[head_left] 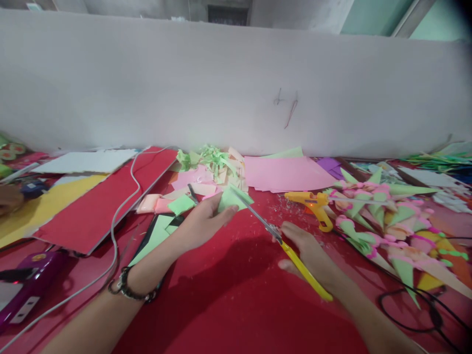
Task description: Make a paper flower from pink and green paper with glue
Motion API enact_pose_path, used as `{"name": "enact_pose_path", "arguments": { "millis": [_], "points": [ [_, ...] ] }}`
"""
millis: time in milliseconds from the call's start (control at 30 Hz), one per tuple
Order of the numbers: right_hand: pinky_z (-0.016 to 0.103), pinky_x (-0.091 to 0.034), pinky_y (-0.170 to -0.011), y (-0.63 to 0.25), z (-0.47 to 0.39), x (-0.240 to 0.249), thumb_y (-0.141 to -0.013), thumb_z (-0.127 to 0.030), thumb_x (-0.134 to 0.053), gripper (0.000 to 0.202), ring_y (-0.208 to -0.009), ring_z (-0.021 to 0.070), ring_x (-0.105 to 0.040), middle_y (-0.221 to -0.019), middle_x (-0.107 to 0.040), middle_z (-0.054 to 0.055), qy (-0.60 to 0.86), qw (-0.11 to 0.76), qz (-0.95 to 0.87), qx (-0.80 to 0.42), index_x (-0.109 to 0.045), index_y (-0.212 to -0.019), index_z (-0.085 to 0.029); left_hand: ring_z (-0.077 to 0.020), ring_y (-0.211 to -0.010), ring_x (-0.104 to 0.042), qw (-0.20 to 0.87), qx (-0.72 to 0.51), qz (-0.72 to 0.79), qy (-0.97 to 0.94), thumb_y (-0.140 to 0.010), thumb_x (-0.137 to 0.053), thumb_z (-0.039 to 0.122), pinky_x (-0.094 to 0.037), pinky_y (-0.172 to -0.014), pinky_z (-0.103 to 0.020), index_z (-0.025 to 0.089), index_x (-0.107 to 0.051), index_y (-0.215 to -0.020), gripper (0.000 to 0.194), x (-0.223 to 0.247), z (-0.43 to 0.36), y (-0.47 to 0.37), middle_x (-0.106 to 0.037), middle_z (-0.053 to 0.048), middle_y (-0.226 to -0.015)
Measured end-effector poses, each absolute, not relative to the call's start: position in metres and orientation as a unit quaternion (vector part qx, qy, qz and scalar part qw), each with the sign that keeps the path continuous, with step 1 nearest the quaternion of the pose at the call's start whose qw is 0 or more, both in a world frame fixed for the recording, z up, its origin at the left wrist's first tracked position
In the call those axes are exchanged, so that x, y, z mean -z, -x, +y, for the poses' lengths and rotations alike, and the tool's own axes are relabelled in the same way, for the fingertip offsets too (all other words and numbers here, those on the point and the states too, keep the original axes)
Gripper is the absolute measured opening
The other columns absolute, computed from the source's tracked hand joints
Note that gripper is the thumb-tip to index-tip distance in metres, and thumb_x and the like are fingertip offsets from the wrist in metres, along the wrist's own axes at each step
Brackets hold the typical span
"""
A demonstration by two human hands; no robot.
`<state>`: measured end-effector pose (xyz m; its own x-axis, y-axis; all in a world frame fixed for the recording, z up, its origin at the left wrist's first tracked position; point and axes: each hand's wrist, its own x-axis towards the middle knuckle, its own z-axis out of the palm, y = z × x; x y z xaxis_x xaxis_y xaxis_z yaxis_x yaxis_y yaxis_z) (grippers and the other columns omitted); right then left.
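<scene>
My left hand (206, 219) is closed on a piece of light green paper (224, 200), pinched between thumb and fingers. In my right hand (300, 248) is a pair of scissors (295, 258) with yellow handles; some fingers are hidden behind them. The blades reach up and left and lie against the green paper. To the right of the blades rests a yellow glue gun (311, 197) on its side. Near my left wrist lie more light green paper pieces (158, 236) and pinkish packets (157, 204).
Pink sheets (287, 173) and a heap of paper scraps (217, 162) lie against the white partition (228, 88). Green and pink paper cones (383, 211) are piled right. At left are a red board (106, 196), a white cable (114, 236) and a purple power strip (35, 285).
</scene>
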<state>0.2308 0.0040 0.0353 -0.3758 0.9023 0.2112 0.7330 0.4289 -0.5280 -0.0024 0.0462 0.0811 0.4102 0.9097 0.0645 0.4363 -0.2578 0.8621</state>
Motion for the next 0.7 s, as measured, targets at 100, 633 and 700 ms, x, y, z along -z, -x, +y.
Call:
{"name": "enact_pose_path", "arguments": {
  "millis": [100, 633, 700],
  "points": [
    [0.029, -0.043, -0.059, -0.2289, 0.0006, -0.038, -0.07, -0.045, -0.053, 0.027, -0.067, 0.0194, -0.051, -0.078, -0.051, 0.005, 0.518, 0.223, -0.81, -0.158, -0.048, -0.08, -0.02, -0.0081, -0.049, -0.031, 0.391, -0.265, 0.479, -0.74, -0.082, -0.04, 0.045, -0.024, -0.046, -0.022, 0.018, -0.039, -0.067, 0.031, -0.081, 0.0441, 0.0005, -0.033, 0.006, -0.057],
    [0.03, -0.044, -0.063, -0.2271, 0.0023, -0.0316, -0.065, -0.044, -0.062, 0.027, -0.07, 0.0202, -0.055, -0.076, -0.055, 0.006, 0.536, 0.211, -0.798, -0.178, -0.052, -0.068, -0.019, -0.0096, -0.051, -0.051, 0.501, -0.248, 0.44, -0.703, -0.078, -0.048, 0.048, -0.039, -0.054, -0.021, 0.017, -0.045, -0.098, 0.037, -0.0812, 0.0413, 0.0017, -0.054, 0.005, -0.058],
    [0.03, -0.044, -0.062, -0.2272, 0.0015, -0.0311, -0.066, -0.042, -0.062, 0.024, -0.071, 0.0208, -0.056, -0.077, -0.057, 0.006, 0.542, 0.193, -0.798, -0.18, -0.054, -0.069, -0.019, -0.007, -0.046, -0.046, 0.503, -0.261, 0.428, -0.704, -0.079, -0.047, 0.048, -0.037, -0.051, -0.02, 0.018, -0.048, -0.099, 0.036, -0.0806, 0.042, 0.0018, -0.05, 0.006, -0.058]
  ]
}}
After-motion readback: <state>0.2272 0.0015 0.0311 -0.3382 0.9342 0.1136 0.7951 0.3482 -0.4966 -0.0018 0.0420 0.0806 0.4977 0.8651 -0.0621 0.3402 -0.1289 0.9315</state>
